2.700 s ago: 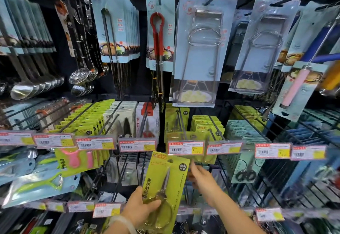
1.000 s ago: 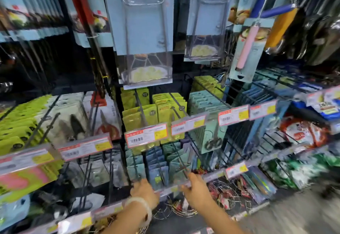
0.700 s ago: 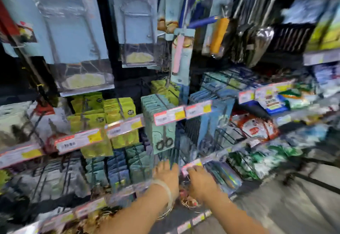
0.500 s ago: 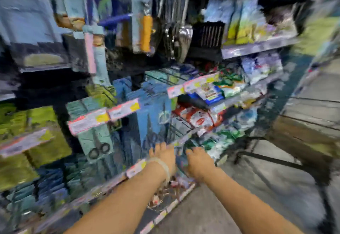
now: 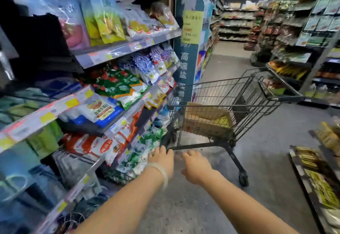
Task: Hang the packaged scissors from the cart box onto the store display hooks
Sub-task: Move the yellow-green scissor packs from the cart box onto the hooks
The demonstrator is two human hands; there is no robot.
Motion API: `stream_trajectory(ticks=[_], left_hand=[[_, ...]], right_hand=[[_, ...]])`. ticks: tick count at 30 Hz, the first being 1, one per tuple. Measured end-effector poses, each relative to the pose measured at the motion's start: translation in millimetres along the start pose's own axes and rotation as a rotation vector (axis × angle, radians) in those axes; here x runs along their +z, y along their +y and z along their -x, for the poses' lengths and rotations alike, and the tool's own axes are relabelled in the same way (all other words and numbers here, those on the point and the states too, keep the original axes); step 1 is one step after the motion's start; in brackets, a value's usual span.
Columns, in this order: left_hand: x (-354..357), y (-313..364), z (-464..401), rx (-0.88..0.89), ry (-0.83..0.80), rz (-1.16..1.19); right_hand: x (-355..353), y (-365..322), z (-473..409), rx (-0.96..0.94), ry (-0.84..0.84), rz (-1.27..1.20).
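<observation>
While both arms reach out over the grey aisle floor (image 5: 276, 151), neither hand holds anything: the left hand (image 5: 161, 160), with a pale bangle (image 5: 161, 174) at its wrist, has its fingers loosely extended, and the right hand (image 5: 196, 165) just beside it has its fingers loosely curled and empty. Beyond the hands stands a black wire shopping cart (image 5: 239, 94), and inside its basket sits an open cardboard box (image 5: 206, 121) with something yellow-green (image 5: 223, 121) showing at its right end; blur hides whether these are the packaged scissors. Left of the cart runs a shelf unit (image 5: 117, 49) stocked with colourful bagged goods, its edges lined with price labels, and a tall blue sign panel (image 5: 187, 53) rises just behind the cart.
</observation>
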State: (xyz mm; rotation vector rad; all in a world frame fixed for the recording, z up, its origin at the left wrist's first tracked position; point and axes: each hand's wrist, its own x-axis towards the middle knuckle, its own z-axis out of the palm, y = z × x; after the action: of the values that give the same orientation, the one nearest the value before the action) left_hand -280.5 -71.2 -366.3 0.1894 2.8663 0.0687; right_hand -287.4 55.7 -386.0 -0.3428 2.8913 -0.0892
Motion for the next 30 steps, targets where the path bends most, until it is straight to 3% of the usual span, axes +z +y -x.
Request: stream_trajectory(ticks=[11,16,21,26,30], left_hand=[[-79.3,40.9,-261.3,0.168,-0.04,-0.063],[-89.7,71.6,-361.3,0.222,-0.08,-0.084],[-94.8,114.0,-449.1,0.281,-0.079,-0.052],[-101.9,153.7,-558.2,0.214,-0.098,0.002],[-95.8,180.5,-637.8,0.108,-0.212,0.008]], right_hand=[[-75.0,123.0,-207.1,0.188,0.013,-0.057],[-81.4,184.3,-269.4,0.268,-0.039,-0.115],[-98.3,265.4,-349.3,0.321,0.01,-0.168],[-113.1,357.4,-449.6,0.302,0.027,-0.198],[-95.2,428.0,-508.0,0.328,-0.122,-0.23]])
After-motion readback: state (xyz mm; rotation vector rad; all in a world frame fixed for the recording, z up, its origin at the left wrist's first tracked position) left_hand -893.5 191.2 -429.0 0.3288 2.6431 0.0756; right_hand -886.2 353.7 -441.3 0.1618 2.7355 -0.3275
